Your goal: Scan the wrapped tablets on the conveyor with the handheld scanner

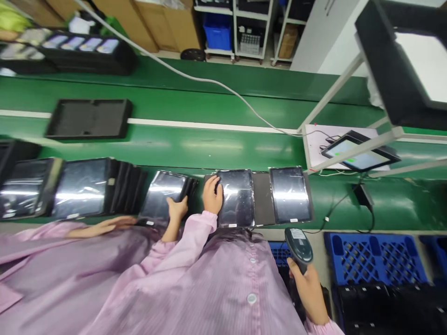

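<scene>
Scanner [299, 246], dark plastic: clamped in right grip [308, 284].
Panel [237, 200], shiny black: left grip [212, 196] spread at left edge; shoving might slide it.

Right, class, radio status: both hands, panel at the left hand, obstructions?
Left hand at left edge of dark panel. Right hand gripping scanner. Panel lying flat. Co-worker's hand nearby, on another panel.

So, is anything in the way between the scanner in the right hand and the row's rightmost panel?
Nothing visible: the scanner in the right hand appears just below that panel in view, with no object between them.
</scene>
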`<state>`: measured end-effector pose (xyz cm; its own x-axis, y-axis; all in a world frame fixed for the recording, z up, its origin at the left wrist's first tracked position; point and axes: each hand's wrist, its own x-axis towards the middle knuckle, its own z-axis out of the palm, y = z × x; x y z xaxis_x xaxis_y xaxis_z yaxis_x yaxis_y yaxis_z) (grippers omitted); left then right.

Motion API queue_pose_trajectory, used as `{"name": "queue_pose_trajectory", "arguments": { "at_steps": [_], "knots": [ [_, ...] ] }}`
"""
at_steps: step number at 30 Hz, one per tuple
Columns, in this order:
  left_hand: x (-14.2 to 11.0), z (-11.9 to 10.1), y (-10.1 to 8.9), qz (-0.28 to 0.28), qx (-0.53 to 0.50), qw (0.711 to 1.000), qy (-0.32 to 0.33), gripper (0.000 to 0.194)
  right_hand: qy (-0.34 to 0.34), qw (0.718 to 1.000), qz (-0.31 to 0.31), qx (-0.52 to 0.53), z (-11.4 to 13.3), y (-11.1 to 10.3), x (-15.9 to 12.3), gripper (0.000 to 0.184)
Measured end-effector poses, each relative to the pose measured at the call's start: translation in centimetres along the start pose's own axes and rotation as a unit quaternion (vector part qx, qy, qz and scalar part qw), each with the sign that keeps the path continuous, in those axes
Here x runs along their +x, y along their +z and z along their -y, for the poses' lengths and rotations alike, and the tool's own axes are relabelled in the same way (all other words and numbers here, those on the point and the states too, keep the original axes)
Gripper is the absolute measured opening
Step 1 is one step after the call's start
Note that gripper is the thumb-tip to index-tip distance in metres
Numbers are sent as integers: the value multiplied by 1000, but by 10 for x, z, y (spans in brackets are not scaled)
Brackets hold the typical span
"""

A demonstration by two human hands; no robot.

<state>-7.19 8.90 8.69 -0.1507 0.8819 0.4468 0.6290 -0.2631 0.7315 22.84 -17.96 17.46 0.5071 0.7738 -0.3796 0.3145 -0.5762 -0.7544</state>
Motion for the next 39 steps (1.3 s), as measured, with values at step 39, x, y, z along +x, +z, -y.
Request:
{"name": "queue_pose_trajectory", "arguments": {
  "at_steps": [39],
  "knots": [
    [70, 19, 2, 132, -60, 989, -26, 40, -8, 994, 109, 24, 78, 164, -88, 56]
  ]
}}
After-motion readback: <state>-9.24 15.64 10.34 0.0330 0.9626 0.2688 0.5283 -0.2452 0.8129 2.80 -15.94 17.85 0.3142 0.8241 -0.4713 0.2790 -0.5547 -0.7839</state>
